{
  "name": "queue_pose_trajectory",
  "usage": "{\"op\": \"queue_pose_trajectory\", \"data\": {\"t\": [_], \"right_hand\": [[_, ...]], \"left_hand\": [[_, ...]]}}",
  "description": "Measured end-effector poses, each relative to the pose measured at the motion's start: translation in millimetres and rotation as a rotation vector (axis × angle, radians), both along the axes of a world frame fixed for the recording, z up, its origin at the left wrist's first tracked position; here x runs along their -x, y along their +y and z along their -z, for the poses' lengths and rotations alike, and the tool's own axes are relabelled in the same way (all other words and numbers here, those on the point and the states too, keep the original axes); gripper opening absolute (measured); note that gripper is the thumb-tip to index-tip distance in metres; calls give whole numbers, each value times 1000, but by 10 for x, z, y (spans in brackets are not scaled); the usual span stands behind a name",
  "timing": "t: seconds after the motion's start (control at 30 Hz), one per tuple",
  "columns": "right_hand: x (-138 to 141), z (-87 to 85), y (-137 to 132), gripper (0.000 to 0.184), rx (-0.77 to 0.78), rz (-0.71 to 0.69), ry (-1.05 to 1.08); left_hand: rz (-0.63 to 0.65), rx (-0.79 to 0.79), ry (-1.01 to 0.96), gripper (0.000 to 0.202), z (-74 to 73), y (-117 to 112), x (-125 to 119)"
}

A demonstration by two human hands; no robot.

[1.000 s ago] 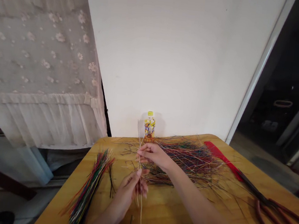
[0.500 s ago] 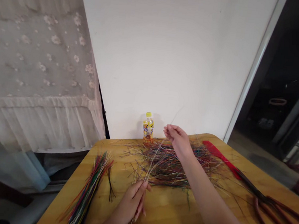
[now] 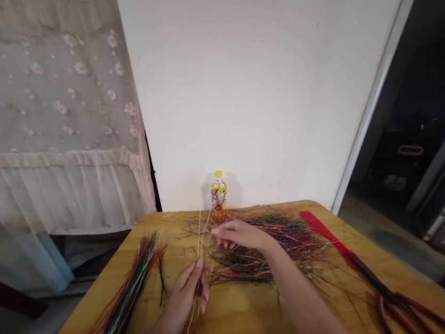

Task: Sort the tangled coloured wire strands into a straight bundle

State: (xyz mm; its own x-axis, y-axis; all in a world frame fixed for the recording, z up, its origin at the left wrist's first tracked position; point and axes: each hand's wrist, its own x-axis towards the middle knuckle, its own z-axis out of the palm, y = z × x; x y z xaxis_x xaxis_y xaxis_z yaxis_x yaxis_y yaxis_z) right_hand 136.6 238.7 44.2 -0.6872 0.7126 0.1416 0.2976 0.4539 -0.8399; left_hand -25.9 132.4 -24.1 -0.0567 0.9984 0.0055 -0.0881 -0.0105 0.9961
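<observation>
Lowered since the previous frame, the right hand (image 3: 236, 235) now reaches out flat above the heap, fingers loosely extended and apparently gripping nothing, though a fine strand in it cannot be ruled out. The left hand (image 3: 183, 296) is closed, its fingertips (image 3: 199, 263) pinching a few pale strands (image 3: 200, 239) that stand nearly upright, running above and below the grip. Just beyond lies a loose heap of multicoloured strands (image 3: 260, 262), large and crossed in all directions. To its left, a bundle of aligned coloured strands (image 3: 128, 285) lies on the wooden table (image 3: 236, 324), a few dark strands beside it. Only this bundle and the pale strands in hand stand apart from the heap. Farther out are a red comb (image 3: 325, 236), long shears with dark red handles (image 3: 401, 327), and a yellow-capped bottle (image 3: 218, 194) at the table's far edge.
</observation>
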Motion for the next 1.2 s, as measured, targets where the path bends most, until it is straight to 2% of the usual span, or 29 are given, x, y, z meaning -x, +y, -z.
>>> {"op": "queue_pose_trajectory", "data": {"t": [0.07,0.1,0.3,0.53,0.6,0.73,0.87,0.97,1.03,1.07,1.2], "right_hand": [[126,22,-57,43,67,-145,-7],[181,38,-77,43,58,-163,-15],[279,95,-93,29,-37,14,67],[223,60,-37,39,19,82,280],[223,69,-33,44,50,41,300],[233,92,-53,43,113,-159,192],[254,83,-99,43,62,-238,51],[272,73,-115,41,79,-319,-4],[264,69,-88,41,131,-282,62],[245,65,-58,42,160,-222,122],[-4,10,150,44,218,170,477]], "left_hand": [[27,28,-20,51,34,18,5],[44,45,-27,52,49,25,6],[124,102,-53,55,64,24,-9],[208,168,-44,56,75,11,-11],[203,162,-47,56,76,4,-8],[162,140,-55,57,39,0,-14],[137,124,-86,60,20,28,-12],[148,107,-61,58,50,49,5],[203,108,-21,57,66,45,12],[234,109,-2,57,67,35,11],[318,106,36,45,18,-41,-24]]}}
